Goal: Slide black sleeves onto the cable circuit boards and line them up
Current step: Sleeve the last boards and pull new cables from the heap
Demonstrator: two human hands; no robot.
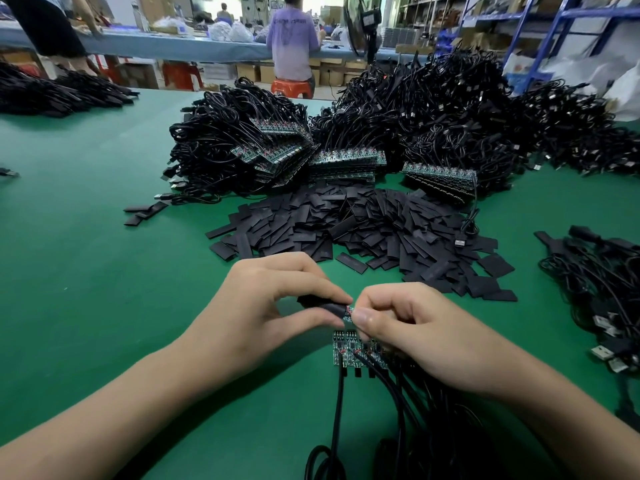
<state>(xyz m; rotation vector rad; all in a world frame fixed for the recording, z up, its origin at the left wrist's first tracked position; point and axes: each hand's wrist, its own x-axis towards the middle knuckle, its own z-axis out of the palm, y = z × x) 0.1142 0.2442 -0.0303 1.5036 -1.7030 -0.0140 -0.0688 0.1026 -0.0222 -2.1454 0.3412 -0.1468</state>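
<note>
Green bench mat (pixel 104 237), lower centre of frame: left hand (pixel 273 303) pinches a limp, light black sleeve (pixel 325 306) while right hand (pixel 415 327) pinches the thin, stiff, likely fragile circuit board (pixel 349 312) entering it; best gripped by the edges.

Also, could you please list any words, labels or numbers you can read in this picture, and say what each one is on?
Nothing here reads clearly.
On the purple shirt: a line of print across the back, too blurred.
On the fan: a label at the hub, too small.
On the circuit boards: markings too small.
On the black sleeves: no print I can make out.
</note>
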